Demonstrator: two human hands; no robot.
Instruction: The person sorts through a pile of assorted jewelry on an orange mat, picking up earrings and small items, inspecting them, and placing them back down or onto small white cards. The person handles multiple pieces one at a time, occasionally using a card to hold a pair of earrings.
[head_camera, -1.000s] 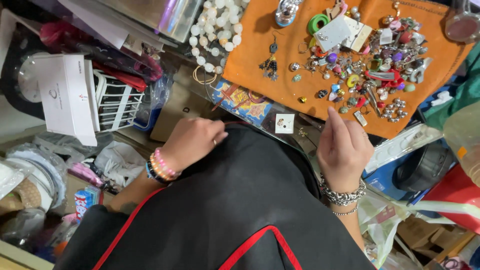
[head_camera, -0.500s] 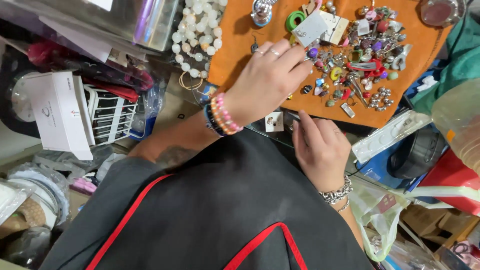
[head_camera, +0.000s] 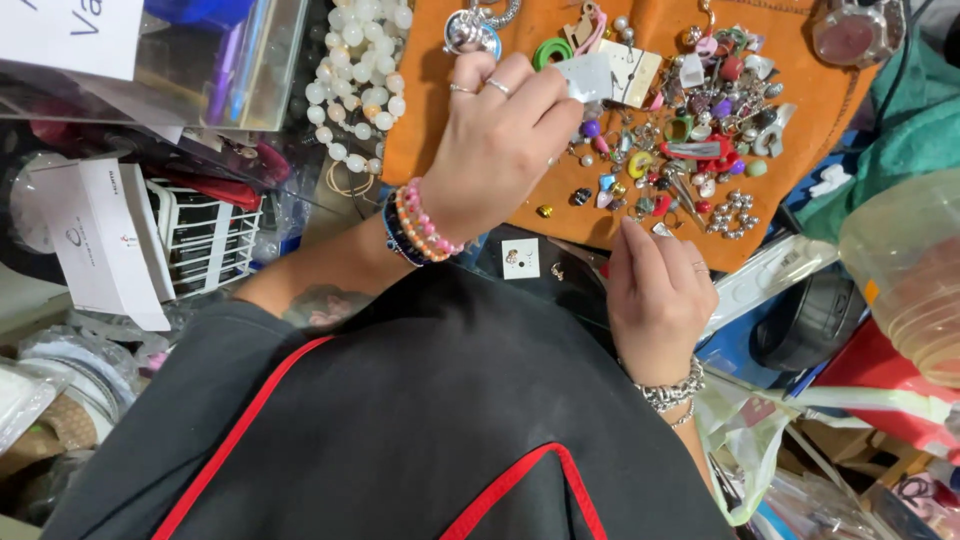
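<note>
My left hand (head_camera: 500, 130), wearing rings and beaded bracelets, reaches over an orange cloth (head_camera: 425, 120). Its fingertips pinch a small white card (head_camera: 590, 75) at the edge of a pile of small charms, beads and earrings (head_camera: 690, 150). My right hand (head_camera: 655, 290), with a silver chain bracelet, rests curled at the near edge of the cloth, index fingertip touching the pile's lower rim. I see nothing held in it. Another small white earring card (head_camera: 520, 257) lies on a dark surface between my hands.
A string of white beads (head_camera: 355, 90) lies left of the cloth. A white wire basket (head_camera: 205, 240) and a white box (head_camera: 100, 240) stand at left. A translucent plastic tub (head_camera: 910, 270) sits at right. A black garment with red trim (head_camera: 420, 420) fills the foreground.
My left hand has moved from the near edge up across the cloth to the white card in the pile. My right hand has stayed at the cloth's near edge.
</note>
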